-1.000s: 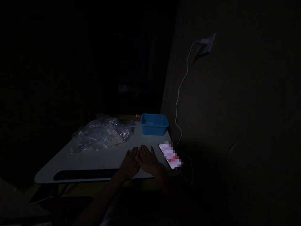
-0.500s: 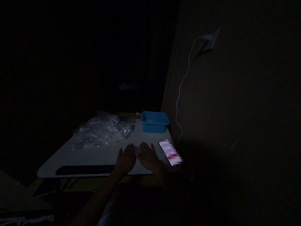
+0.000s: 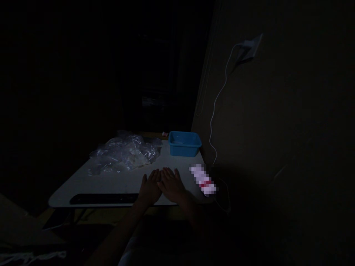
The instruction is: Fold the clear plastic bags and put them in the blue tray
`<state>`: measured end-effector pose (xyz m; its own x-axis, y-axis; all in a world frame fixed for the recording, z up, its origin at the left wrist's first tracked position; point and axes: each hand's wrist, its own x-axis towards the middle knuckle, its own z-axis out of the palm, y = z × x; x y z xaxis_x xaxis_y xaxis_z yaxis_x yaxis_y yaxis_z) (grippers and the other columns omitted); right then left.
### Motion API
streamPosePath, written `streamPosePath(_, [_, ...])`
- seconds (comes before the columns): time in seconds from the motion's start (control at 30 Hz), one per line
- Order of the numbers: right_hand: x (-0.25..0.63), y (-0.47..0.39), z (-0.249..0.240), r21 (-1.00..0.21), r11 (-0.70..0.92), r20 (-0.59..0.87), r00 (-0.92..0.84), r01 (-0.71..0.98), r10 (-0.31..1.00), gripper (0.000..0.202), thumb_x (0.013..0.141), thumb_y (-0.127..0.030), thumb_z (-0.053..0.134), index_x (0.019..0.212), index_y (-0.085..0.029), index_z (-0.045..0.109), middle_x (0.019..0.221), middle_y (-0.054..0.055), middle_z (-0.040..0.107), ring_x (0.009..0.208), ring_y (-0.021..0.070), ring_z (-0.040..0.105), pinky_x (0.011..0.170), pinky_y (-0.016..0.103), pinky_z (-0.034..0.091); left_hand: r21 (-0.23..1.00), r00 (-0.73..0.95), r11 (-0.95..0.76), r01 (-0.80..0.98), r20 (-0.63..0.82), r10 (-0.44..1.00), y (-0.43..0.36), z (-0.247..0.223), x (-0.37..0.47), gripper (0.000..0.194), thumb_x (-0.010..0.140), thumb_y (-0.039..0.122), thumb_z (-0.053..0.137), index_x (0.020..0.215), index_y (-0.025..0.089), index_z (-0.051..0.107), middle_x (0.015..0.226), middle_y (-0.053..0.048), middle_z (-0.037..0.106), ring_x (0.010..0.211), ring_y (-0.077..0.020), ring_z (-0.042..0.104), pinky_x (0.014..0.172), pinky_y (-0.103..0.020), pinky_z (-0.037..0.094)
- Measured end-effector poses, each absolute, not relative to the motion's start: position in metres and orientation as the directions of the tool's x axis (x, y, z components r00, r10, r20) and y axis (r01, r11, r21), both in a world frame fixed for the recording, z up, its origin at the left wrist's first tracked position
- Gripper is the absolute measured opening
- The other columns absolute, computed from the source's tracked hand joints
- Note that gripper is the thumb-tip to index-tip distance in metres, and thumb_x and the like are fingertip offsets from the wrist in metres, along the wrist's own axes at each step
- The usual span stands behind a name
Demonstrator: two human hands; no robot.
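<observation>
My left hand (image 3: 149, 187) lies palm down near the front of the white table (image 3: 130, 181), its fingers stretched out away from me. Right beside it, my right hand (image 3: 172, 186) is also laid flat, with its thumb touching or overlapping the left hand's edge. Whatever may lie beneath the palms is hidden. A lit phone (image 3: 203, 180), its screen blurred out, rests to the right of my right hand. Crumpled clear plastic bags (image 3: 127, 151) are heaped at the back left of the tabletop.
A blue plastic basin (image 3: 183, 149) stands at the back right of the table. Along the front edge runs a dark slot (image 3: 102, 198). A white cable (image 3: 212, 118) hangs from a wall socket (image 3: 252, 48) on the right. The room is very dark.
The gap between my hands has closed, and the small pale, see-through patch that showed there is now covered. The view has shifted slightly.
</observation>
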<state>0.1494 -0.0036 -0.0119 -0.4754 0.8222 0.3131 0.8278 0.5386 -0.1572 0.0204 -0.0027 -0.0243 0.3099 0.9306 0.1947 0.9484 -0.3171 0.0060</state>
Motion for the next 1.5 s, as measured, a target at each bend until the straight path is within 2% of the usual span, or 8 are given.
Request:
streamPosePath(0.27, [0.146, -0.002, -0.016, -0.161, 0.517, 0.251, -0.471, 0.841, 0.845, 0.056, 0.089, -0.044, 0.014, 0.131, -0.01, 0.031, 0.136, 0.012, 0.031, 0.129, 0.0197, 0.019, 0.104, 0.046, 0.006, -0.016, 0.311, -0.313, 0.95, 0.177, 0.934, -0.003, -0.023, 0.021, 0.052, 0.078, 0.02, 0.033, 0.129, 0.017, 0.035, 0.137, -0.012, 0.031, 0.126, -0.0263, 0.025, 0.097, -0.052, 0.021])
streamPosePath(0.73, [0.156, -0.001, -0.017, -0.134, 0.411, 0.207, -0.38, 0.902, 0.901, 0.059, 0.088, -0.047, 0.012, 0.132, -0.012, 0.029, 0.138, 0.012, 0.026, 0.129, 0.0194, 0.016, 0.103, 0.046, 0.002, -0.033, 0.271, -0.27, 0.962, 0.199, 0.942, -0.003, -0.026, 0.022, 0.051, 0.083, 0.026, 0.024, 0.131, 0.011, 0.031, 0.138, -0.009, 0.027, 0.127, -0.0221, 0.024, 0.099, -0.048, 0.021])
streamPosePath(0.9, [0.163, -0.001, -0.017, -0.13, 0.4, 0.208, -0.37, 0.907, 0.906, 0.06, 0.088, -0.047, 0.012, 0.131, -0.009, 0.03, 0.138, 0.013, 0.026, 0.129, 0.0196, 0.017, 0.103, 0.047, 0.004, -0.03, 0.282, -0.284, 0.958, 0.242, 0.928, -0.003, -0.027, 0.022, 0.051, 0.084, 0.028, 0.021, 0.13, 0.009, 0.033, 0.137, -0.01, 0.03, 0.126, -0.023, 0.027, 0.098, -0.049, 0.023])
streamPosePath(1.23, [0.163, 0.0, -0.018, -0.137, 0.391, 0.205, -0.361, 0.91, 0.91, 0.06, 0.088, -0.047, 0.012, 0.132, -0.01, 0.029, 0.139, 0.013, 0.025, 0.129, 0.0201, 0.016, 0.102, 0.049, 0.004, -0.02, 0.278, -0.281, 0.959, 0.242, 0.93, -0.004, -0.025, 0.023, 0.05, 0.084, 0.028, 0.023, 0.129, 0.009, 0.034, 0.137, -0.011, 0.031, 0.126, -0.0233, 0.028, 0.098, -0.049, 0.023])
streamPosePath(1.5, [0.163, 0.0, -0.018, -0.137, 0.383, 0.187, -0.356, 0.914, 0.916, 0.061, 0.088, -0.047, 0.012, 0.133, -0.009, 0.026, 0.139, 0.013, 0.023, 0.13, 0.0205, 0.014, 0.103, 0.049, 0.004, -0.007, 0.225, -0.233, 0.973, 0.291, 0.93, -0.005, -0.024, 0.022, 0.051, 0.085, 0.03, 0.023, 0.125, 0.002, 0.038, 0.133, -0.018, 0.036, 0.124, -0.0261, 0.031, 0.097, -0.045, 0.027])
